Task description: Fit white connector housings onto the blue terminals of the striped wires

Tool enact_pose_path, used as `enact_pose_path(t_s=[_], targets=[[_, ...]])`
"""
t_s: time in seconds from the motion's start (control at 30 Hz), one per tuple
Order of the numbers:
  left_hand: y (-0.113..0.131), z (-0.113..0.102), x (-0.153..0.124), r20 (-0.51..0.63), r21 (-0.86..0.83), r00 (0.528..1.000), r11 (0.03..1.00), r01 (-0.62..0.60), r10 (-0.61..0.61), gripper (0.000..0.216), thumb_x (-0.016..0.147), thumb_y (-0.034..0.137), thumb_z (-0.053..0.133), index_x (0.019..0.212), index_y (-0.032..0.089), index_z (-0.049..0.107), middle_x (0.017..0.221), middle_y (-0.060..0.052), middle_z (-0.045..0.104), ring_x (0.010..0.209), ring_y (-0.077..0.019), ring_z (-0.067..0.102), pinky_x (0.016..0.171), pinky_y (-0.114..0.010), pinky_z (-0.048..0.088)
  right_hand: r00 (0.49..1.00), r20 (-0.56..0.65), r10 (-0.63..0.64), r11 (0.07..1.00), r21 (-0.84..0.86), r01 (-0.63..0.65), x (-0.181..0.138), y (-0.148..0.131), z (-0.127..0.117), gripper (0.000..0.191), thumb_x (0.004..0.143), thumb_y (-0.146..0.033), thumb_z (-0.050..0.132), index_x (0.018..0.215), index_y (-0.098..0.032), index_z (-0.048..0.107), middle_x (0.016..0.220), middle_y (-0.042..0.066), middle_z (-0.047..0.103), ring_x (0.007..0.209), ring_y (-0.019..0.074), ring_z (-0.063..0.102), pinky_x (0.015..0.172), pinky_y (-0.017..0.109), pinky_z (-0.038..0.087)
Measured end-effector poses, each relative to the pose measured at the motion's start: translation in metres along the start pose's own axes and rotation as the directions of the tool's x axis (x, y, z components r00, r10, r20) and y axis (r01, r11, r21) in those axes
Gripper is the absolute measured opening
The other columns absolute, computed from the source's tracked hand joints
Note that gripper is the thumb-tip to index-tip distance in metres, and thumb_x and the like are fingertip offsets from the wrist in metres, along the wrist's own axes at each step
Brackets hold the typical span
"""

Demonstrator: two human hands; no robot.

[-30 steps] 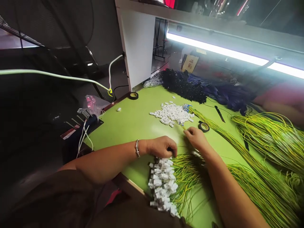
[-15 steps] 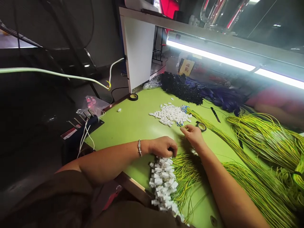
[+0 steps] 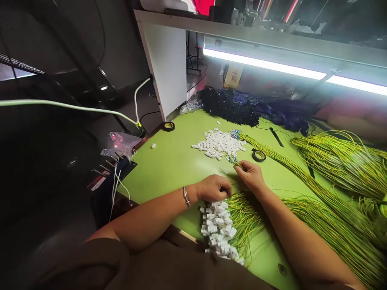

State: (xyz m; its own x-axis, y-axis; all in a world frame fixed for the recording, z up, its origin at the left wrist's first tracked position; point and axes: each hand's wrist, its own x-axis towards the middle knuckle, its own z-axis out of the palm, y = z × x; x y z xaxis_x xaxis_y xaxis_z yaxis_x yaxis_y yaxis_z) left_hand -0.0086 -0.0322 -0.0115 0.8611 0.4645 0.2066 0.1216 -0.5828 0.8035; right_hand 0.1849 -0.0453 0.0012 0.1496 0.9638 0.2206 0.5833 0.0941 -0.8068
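Note:
My right hand (image 3: 250, 174) is closed on a few yellow-green wires (image 3: 238, 163), whose blue-tipped ends point at a pile of small white connector housings (image 3: 222, 141). Lower and to the left, my left hand (image 3: 215, 188) has its fingers curled in; whatever they pinch is hidden. Just below that hand lies a stack of wires fitted with white connectors (image 3: 219, 225), their yellow-green strands (image 3: 246, 217) running off to the right under my right forearm. Beyond the white pile, another wire bundle with blue terminals (image 3: 236, 134) stretches across the green tabletop (image 3: 172, 169).
Black tape rolls lie at the left edge (image 3: 169, 126) and by my right hand (image 3: 259, 155). Coiled yellow-green wires (image 3: 341, 165) fill the right side. Dark wire bundles (image 3: 229, 106) lie at the back beneath a lit tube lamp (image 3: 266, 64). A white cable (image 3: 75, 106) hangs at left.
The camera view has shifted slightly. Both hands keep nearly the same places and grips; my right hand sits a touch farther from the white pile.

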Motion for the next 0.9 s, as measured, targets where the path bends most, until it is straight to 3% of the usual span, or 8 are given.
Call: enact_pose_path(t_s=[0.13, 0.4, 0.5, 0.53, 0.6, 0.67, 0.83, 0.9], targets=[[0.0, 0.0, 0.001, 0.007, 0.008, 1.0, 1.0, 0.002, -0.002, 0.031, 0.064, 0.0, 0.05, 0.079, 0.013, 0.074, 0.077, -0.002, 0.071, 0.068, -0.0096, 0.06, 0.067, -0.019, 0.045, 0.998, -0.064, 0.003, 0.997, 0.078, 0.002, 0.008, -0.011, -0.002, 0.023, 0.072, -0.039, 0.06, 0.063, -0.018, 0.059, 0.053, -0.003, 0.047, 0.051, 0.0102, 0.036, 0.051, 0.025, 0.03], [0.007, -0.004, 0.005, 0.069, 0.041, 0.997, 0.998, -0.05, 0.048, 0.032, 0.063, 0.001, 0.051, 0.076, 0.017, 0.074, 0.076, 0.0, 0.071, 0.069, -0.0101, 0.06, 0.069, -0.02, 0.046, 0.999, -0.02, -0.047, 0.994, 0.093, 0.048, -0.001, -0.025, -0.002, 0.014, 0.067, -0.031, 0.059, 0.062, -0.019, 0.055, 0.055, -0.004, 0.043, 0.054, 0.0101, 0.034, 0.053, 0.025, 0.029], [0.006, -0.017, 0.003, -0.156, 0.073, 0.988, 0.997, -0.002, 0.013, 0.031, 0.066, 0.0, 0.052, 0.081, 0.016, 0.074, 0.079, -0.002, 0.071, 0.073, -0.0112, 0.062, 0.072, -0.021, 0.047, 1.0, 0.013, -0.018, 0.981, 0.195, 0.015, -0.003, -0.024, -0.002, 0.015, 0.067, -0.032, 0.059, 0.06, -0.019, 0.053, 0.057, -0.003, 0.044, 0.056, 0.0107, 0.036, 0.054, 0.025, 0.03], [0.003, -0.024, 0.003, -0.305, 0.092, 0.952, 0.994, 0.054, -0.023, 0.029, 0.069, 0.001, 0.053, 0.082, 0.016, 0.074, 0.082, -0.004, 0.072, 0.075, -0.012, 0.062, 0.074, -0.022, 0.047, 1.0, 0.028, -0.009, 0.973, 0.23, 0.002, -0.003, -0.022, -0.001, 0.016, 0.066, -0.033, 0.06, 0.06, -0.019, 0.053, 0.057, -0.003, 0.044, 0.056, 0.0107, 0.036, 0.054, 0.025, 0.029], [-0.004, -0.039, 0.004, -0.605, 0.117, 0.789, 0.969, 0.218, -0.105, 0.025, 0.076, 0.004, 0.053, 0.084, 0.016, 0.074, 0.086, -0.006, 0.071, 0.08, -0.0138, 0.063, 0.077, -0.025, 0.048, 0.998, 0.061, 0.007, 0.956, 0.292, -0.024, 0.001, -0.019, 0.001, 0.019, 0.065, -0.036, 0.061, 0.06, -0.019, 0.054, 0.056, -0.003, 0.044, 0.056, 0.0106, 0.036, 0.054, 0.025, 0.029], [-0.014, -0.053, 0.007, -0.716, 0.152, 0.684, 0.925, 0.348, -0.14, 0.022, 0.08, 0.007, 0.055, 0.087, 0.017, 0.073, 0.088, -0.006, 0.07, 0.082, -0.015, 0.062, 0.081, -0.028, 0.049, 0.997, 0.074, 0.031, 0.934, 0.353, -0.055, 0.007, -0.013, 0.004, 0.022, 0.064, -0.038, 0.064, 0.061, -0.018, 0.056, 0.057, -0.003, 0.047, 0.056, 0.0107, 0.038, 0.055, 0.025, 0.031], [-0.033, -0.06, 0.024, -0.558, 0.388, 0.819, 0.83, 0.4, -0.135, 0.016, 0.079, 0.014, 0.065, 0.093, 0.015, 0.073, 0.092, -0.008, 0.068, 0.091, -0.0196, 0.06, 0.09, -0.034, 0.046, 0.992, 0.075, 0.102, 0.89, 0.439, -0.125, 0.014, -0.001, 0.009, 0.022, 0.063, -0.037, 0.065, 0.067, -0.016, 0.063, 0.061, -0.002, 0.054, 0.06, 0.0121, 0.045, 0.059, 0.026, 0.035], [-0.034, -0.055, 0.03, -0.518, 0.441, 0.838, 0.786, 0.433, -0.171, 0.008, 0.079, 0.014, 0.066, 0.085, 0.014, 0.072, 0.089, -0.009, 0.066, 0.091, -0.0209, 0.059, 0.09, -0.036, 0.045, 0.992, 0.081, 0.098, 0.891, 0.437, -0.124, 0.014, 0.001, 0.011, 0.02, 0.063, -0.036, 0.064, 0.067, -0.016, 0.063, 0.061, -0.002, 0.055, 0.06, 0.0122, 0.046, 0.059, 0.026, 0.036]])
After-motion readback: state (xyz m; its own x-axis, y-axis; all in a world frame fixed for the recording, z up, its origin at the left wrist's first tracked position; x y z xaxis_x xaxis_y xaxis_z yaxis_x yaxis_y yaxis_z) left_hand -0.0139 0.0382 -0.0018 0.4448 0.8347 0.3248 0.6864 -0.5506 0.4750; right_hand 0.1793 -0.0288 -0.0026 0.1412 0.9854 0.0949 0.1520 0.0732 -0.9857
